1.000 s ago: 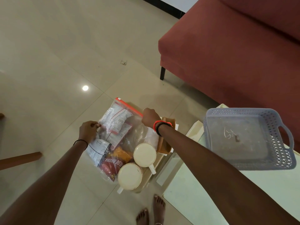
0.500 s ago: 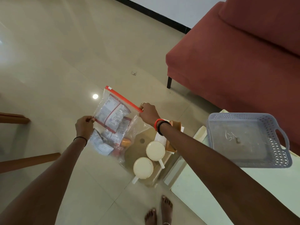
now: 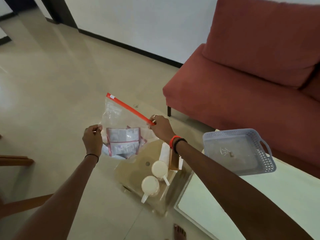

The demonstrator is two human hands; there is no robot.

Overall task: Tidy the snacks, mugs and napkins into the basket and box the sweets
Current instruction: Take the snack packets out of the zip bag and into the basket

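**Snack bag held up, slack and light**

My right hand (image 3: 160, 126) pinches the orange zip strip's end; my left hand (image 3: 92, 139) pinches the clear snack bag (image 3: 121, 129) at its side edge, above the low table (image 3: 131, 172). Thin film, slippery, packets sagging low; I judge the stiffer strip the safest hold. Packet count is unreadable; 2 mugs (image 3: 156, 175) wait below.

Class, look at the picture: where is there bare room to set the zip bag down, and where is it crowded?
The grey basket holds nothing and is the roomiest spot. The white table is bare between the basket and its near edge. The low stool is crowded on its right by two mugs and the napkins; only its left half is free. Both hands hold the zip bag.
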